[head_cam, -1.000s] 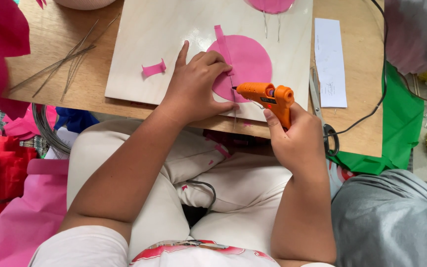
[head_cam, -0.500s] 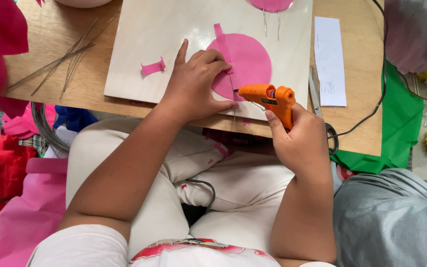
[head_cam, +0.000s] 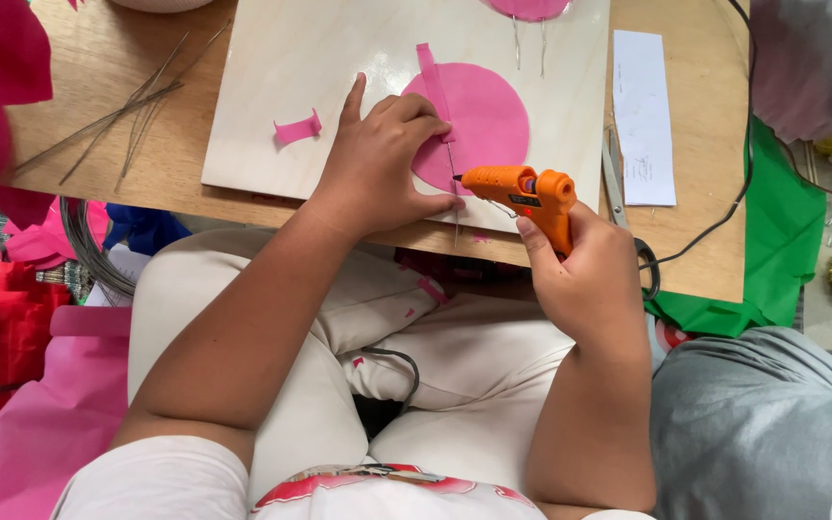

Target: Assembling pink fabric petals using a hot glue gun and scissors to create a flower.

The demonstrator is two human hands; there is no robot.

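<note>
One view only: the head camera looked almost straight down from above the person's own lap, close in. The table filled the frame from 10 to 2 o'clock, its far side towards 12; the knees and shirt lay at 6. Both forearms entered from 6 and reached towards 12. Floor clutter showed at 9 and 3. No second view shared the scene.
</note>
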